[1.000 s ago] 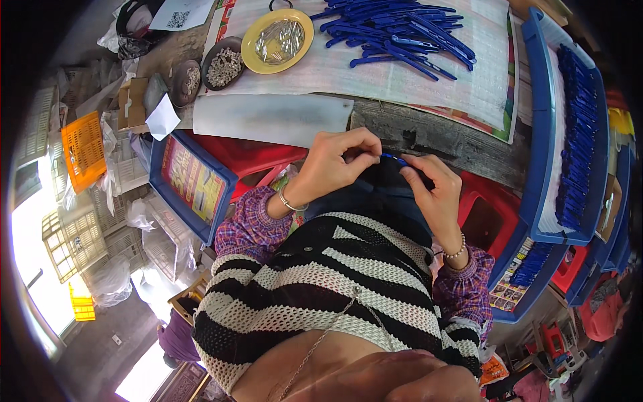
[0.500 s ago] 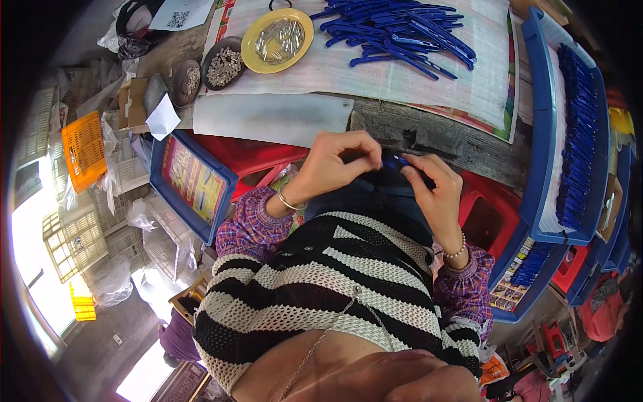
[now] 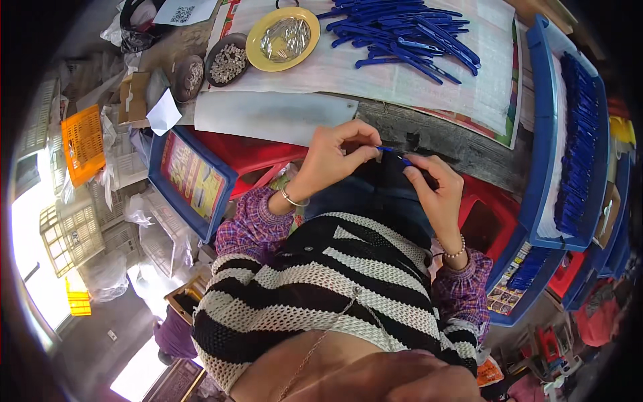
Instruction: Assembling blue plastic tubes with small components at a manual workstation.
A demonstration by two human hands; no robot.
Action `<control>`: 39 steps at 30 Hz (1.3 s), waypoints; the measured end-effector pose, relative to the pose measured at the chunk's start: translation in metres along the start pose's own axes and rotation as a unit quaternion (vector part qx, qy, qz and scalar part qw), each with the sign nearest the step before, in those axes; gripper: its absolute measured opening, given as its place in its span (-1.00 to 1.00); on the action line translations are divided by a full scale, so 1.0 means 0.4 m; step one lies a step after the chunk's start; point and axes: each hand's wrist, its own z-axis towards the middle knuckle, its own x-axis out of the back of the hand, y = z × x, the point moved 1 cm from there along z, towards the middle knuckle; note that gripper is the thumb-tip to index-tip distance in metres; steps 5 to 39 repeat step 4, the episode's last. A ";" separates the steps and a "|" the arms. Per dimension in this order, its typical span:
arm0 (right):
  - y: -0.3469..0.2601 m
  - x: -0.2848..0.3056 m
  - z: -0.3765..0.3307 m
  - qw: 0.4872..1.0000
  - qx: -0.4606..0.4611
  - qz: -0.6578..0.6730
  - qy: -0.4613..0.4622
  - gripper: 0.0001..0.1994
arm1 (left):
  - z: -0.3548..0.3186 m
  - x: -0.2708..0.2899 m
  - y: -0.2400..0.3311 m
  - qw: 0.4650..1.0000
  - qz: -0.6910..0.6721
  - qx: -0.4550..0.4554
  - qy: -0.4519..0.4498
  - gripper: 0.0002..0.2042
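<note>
The small blue plastic piece (image 3: 394, 154) was held between both hands, just in front of the near edge of the wooden table (image 3: 429, 137) and above the lap. Among the surroundings, the table was the largest thing seen, covered for the most part by printed paper sheets (image 3: 375, 74). A long blue tray (image 3: 569, 134) filled with rows of blue pieces was seen at the right, and another blue tray (image 3: 191, 177) with a colourful printed lining was leaned at the left, beside a red plastic stool (image 3: 251, 151). A loose heap of blue plastic pieces (image 3: 408, 33) was spread on the paper at the far side. A yellow dish (image 3: 282, 29) of small metal parts was set next to a dark bowl (image 3: 228, 60) of small pale parts. The left hand (image 3: 335, 154) was pinched on one end of the small piece with thumb and fingertips closed. The right hand (image 3: 435, 191) was curled, its fingertips gripping the other end.
</note>
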 end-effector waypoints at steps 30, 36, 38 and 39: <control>-0.005 -0.002 0.000 1.000 -0.006 0.007 -0.005 -0.83 | -0.007 -0.002 0.017 0.998 0.055 -0.018 0.005 -0.86; -0.005 -0.002 0.000 1.000 -0.006 0.007 -0.005 -0.83 | -0.007 -0.002 0.017 0.998 0.055 -0.018 0.005 -0.86; -0.005 -0.002 0.000 1.000 -0.006 0.007 -0.005 -0.83 | -0.007 -0.002 0.017 0.998 0.055 -0.018 0.005 -0.86; -0.005 -0.002 0.000 1.000 -0.006 0.007 -0.005 -0.83 | -0.007 -0.002 0.017 0.998 0.055 -0.018 0.005 -0.86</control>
